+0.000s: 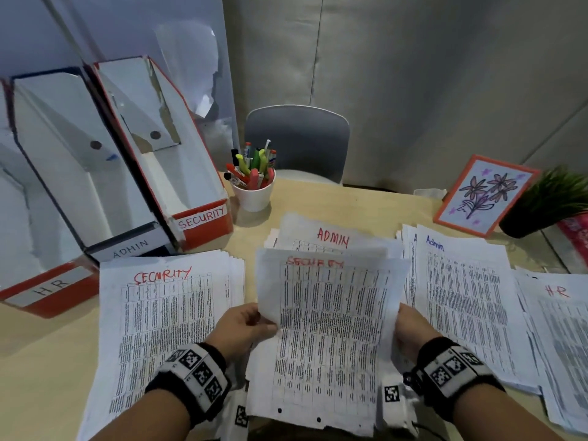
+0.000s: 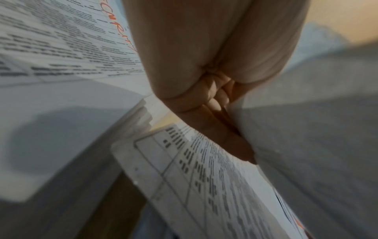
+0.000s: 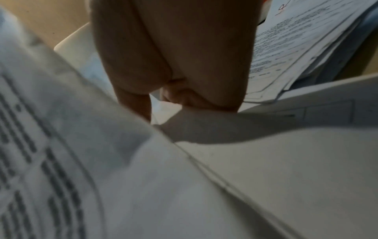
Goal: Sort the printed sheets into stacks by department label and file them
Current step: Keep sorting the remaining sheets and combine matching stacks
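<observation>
A sheet headed SECURITY is pinched at its left edge by the left hand and gripped at its right edge by the right hand, lifted above the unsorted pile on the table. Left of the sheet lies the Security stack; right of it, the Admin stack, then the HR stack. Three labelled file boxes are stood beyond the Security stack.

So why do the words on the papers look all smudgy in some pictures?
Head view: sharp enough to read the red label on the held sheet, though the file boxes bend at the wide edge. Left wrist view: the left hand sits too close, so the print blurs. Right wrist view: dim, shadowed and blurred around the right hand.
</observation>
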A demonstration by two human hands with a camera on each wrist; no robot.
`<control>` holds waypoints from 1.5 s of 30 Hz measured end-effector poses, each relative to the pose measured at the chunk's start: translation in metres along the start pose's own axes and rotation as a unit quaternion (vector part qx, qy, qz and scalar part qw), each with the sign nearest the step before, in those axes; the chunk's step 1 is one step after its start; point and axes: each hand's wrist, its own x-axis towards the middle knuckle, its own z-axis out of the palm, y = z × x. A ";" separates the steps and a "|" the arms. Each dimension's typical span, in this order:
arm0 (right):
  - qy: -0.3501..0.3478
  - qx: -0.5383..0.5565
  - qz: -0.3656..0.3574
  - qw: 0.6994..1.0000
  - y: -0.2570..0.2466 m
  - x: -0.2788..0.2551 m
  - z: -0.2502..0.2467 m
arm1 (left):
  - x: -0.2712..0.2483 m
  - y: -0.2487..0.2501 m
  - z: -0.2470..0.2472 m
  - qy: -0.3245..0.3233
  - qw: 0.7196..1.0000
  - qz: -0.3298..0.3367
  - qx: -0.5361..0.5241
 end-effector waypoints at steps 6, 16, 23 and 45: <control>0.031 -0.095 -0.064 0.993 0.007 -0.001 -0.001 | 0.001 -0.010 -0.019 0.060 0.998 -0.003 -0.014; 0.091 -0.195 -0.093 0.972 0.009 0.014 -0.019 | -0.043 -0.047 -0.142 0.273 0.961 -0.035 0.028; 0.095 -0.228 -0.110 0.963 0.001 0.010 -0.014 | -0.057 -0.065 -0.180 0.357 0.924 -0.091 0.108; 0.104 -0.187 -0.080 0.973 0.017 0.030 -0.027 | -0.065 -0.031 -0.181 0.327 0.919 -0.048 0.216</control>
